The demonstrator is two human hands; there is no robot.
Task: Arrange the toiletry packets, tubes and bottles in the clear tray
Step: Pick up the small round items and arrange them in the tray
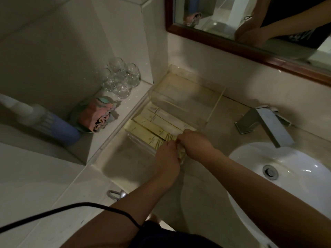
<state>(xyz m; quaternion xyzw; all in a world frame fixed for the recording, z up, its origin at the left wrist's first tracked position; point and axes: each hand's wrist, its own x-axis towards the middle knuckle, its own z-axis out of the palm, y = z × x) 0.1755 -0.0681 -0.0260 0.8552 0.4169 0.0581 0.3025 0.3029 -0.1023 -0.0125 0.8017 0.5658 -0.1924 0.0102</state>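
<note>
A clear tray stands on the beige counter against the left ledge. Several long cream and yellow toiletry packets lie side by side in its near half. The far half of the tray looks bare. My left hand and my right hand meet at the tray's near right corner. Both close on a small pale item between them; most of it is hidden by my fingers, so I cannot tell what it is.
A white basin with a chrome tap sits to the right. On the left ledge are upturned glasses, a folded cloth and a blue and white bottle. A framed mirror hangs behind. A black cable crosses my left forearm.
</note>
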